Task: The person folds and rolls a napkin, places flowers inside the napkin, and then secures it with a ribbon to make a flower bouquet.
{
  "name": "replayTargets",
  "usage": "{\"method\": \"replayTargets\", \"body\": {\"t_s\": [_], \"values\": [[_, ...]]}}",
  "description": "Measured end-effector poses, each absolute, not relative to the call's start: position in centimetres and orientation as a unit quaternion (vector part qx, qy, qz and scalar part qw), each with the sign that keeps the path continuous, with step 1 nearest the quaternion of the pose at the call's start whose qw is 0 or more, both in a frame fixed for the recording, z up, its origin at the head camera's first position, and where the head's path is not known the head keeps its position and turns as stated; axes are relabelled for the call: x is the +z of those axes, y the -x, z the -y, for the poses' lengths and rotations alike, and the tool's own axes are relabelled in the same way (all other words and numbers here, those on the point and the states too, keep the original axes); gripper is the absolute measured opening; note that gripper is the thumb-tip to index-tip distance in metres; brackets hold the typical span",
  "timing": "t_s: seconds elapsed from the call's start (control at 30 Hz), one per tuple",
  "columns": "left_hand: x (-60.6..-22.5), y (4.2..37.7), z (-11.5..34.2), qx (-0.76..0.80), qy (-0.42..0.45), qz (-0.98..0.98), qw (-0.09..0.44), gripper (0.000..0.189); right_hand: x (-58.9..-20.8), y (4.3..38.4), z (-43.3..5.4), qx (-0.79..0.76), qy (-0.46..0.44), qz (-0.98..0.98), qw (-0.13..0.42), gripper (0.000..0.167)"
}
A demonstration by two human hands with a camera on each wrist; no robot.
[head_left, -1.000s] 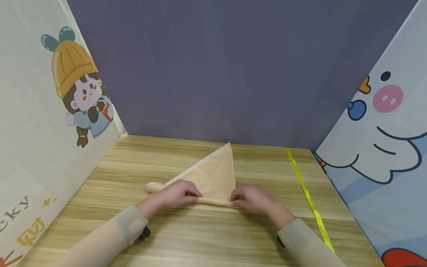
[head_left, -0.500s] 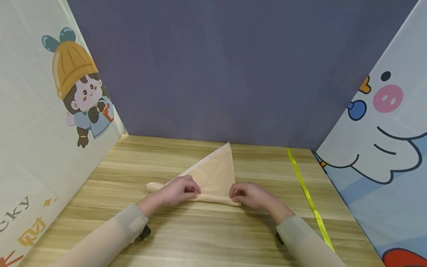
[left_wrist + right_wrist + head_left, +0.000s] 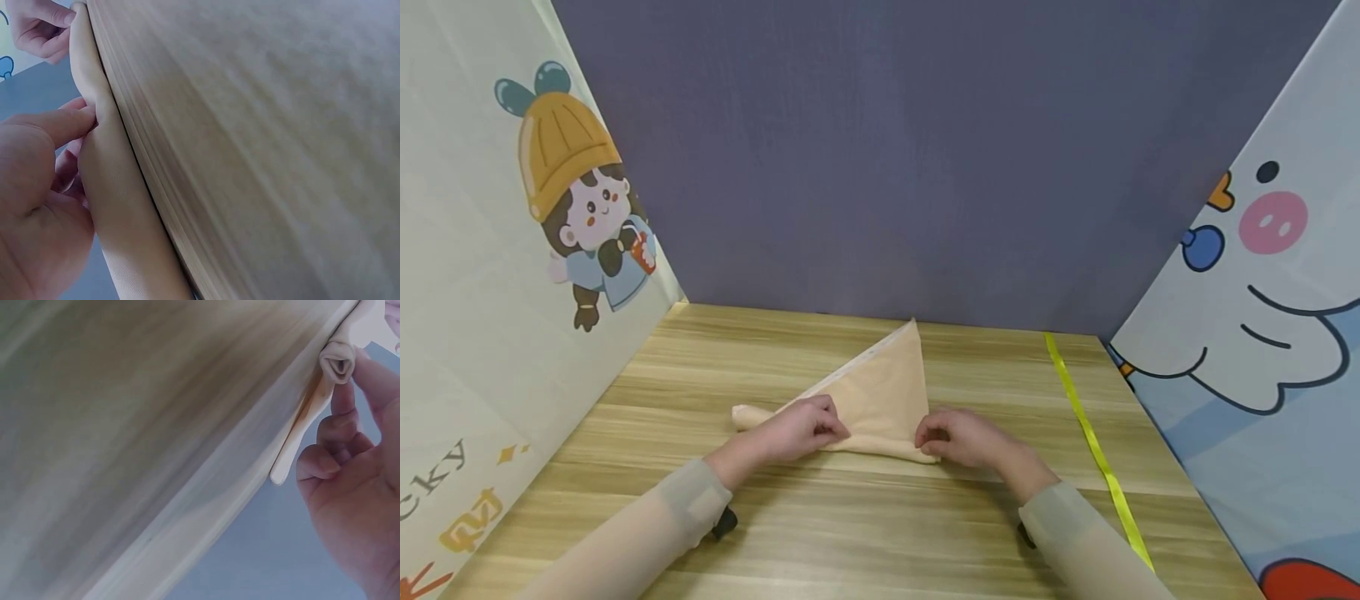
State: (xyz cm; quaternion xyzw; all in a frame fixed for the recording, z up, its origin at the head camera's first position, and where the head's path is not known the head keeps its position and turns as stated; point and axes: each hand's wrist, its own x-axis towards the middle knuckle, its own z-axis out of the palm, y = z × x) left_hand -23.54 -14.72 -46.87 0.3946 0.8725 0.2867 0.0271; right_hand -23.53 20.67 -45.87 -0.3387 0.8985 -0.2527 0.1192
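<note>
A peach-coloured cloth (image 3: 883,387) lies at the middle of the wood-grained counter (image 3: 850,533), toward its back edge. Its flat part forms a triangle whose tip points away from the person, with a whitish band along the slanting left side; the near edge is wound into a roll (image 3: 883,446). The person's left hand (image 3: 801,429) pinches this roll partway along, the thumb pressing its near side and the fingers behind it, and the far-left end of the roll shows beyond the wrist. The right hand (image 3: 966,437) grasps the roll's right end between thumb and fingertip, its other fingers curled in; from the right wrist, that end (image 3: 337,362) shows folded layers around a small hollow (rather like the end of a pastry).

Both arms wear pale sleeves (image 3: 647,525), and a dark object (image 3: 725,523) shows beneath the left cuff. To the right of the cloth, well apart from it, a yellow strip (image 3: 1093,442) runs along the counter from back to front. A dark bluish backdrop (image 3: 925,150) rises behind. The white panel (image 3: 460,275) at left bears a cartoon figure in an orange hat; the panel (image 3: 1322,133) at right shows a large white cartoon creature.
</note>
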Motion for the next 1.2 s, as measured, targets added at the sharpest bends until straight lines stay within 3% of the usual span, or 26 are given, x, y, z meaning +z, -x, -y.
{"method": "replayTargets", "body": {"t_s": [0.17, 0.37, 0.7, 0.97, 1.2], "values": [[-46.9, 23.3, 14.7, 0.240, -0.413, -0.878, 0.003, 0.017, -45.7, 23.3, -20.4, -0.221, 0.352, -0.904, 0.093, 0.009], [-47.2, 23.4, 14.8, 0.244, -0.417, -0.875, 0.034, 0.024, -45.6, 22.8, -19.9, -0.200, 0.356, -0.909, 0.078, 0.013], [-47.1, 23.8, 14.6, 0.245, -0.435, -0.866, 0.032, 0.021, -46.4, 22.2, -18.4, -0.202, 0.435, -0.877, 0.015, 0.039], [-46.8, 23.6, 14.5, 0.239, -0.429, -0.870, 0.039, 0.020, -46.8, 22.5, -18.4, -0.226, 0.422, -0.876, 0.050, 0.026], [-46.6, 23.8, 14.1, 0.237, -0.410, -0.879, 0.043, 0.025, -46.7, 22.7, -18.0, -0.250, 0.387, -0.883, 0.089, 0.027]]}}
